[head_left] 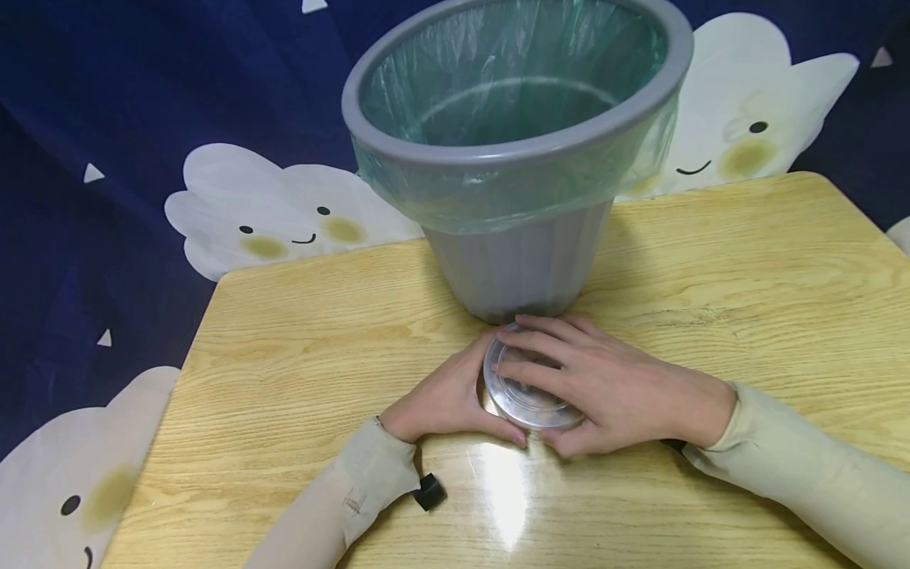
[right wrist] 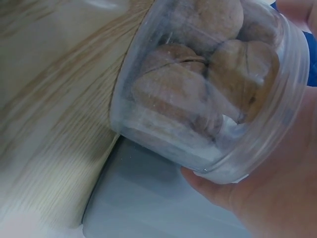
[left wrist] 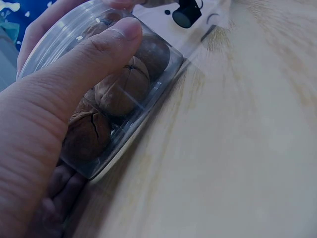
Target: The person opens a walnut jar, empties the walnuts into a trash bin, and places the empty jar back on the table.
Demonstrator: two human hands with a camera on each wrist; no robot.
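A clear plastic jar [right wrist: 163, 144] of walnuts stands on the wooden table, directly in front of the trash bin. Cracks show in several of the walnuts [left wrist: 124, 89] through its wall. My left hand [head_left: 448, 397] holds the jar's body from the left, thumb along the near side. From above and the right, my right hand [head_left: 604, 387] grips the round, shiny lid [head_left: 533, 409], its fingers spread over the top and thumb at the near rim. The fingers hide part of the lid. In the right wrist view, the lid appears seated on the jar.
A grey trash bin [head_left: 526, 265] lined with a green plastic bag [head_left: 512, 190] stands at the table's back edge. The wooden table [head_left: 320, 340] extends to both sides. Behind it hangs a dark blue cloth [head_left: 213, 71] printed with white clouds.
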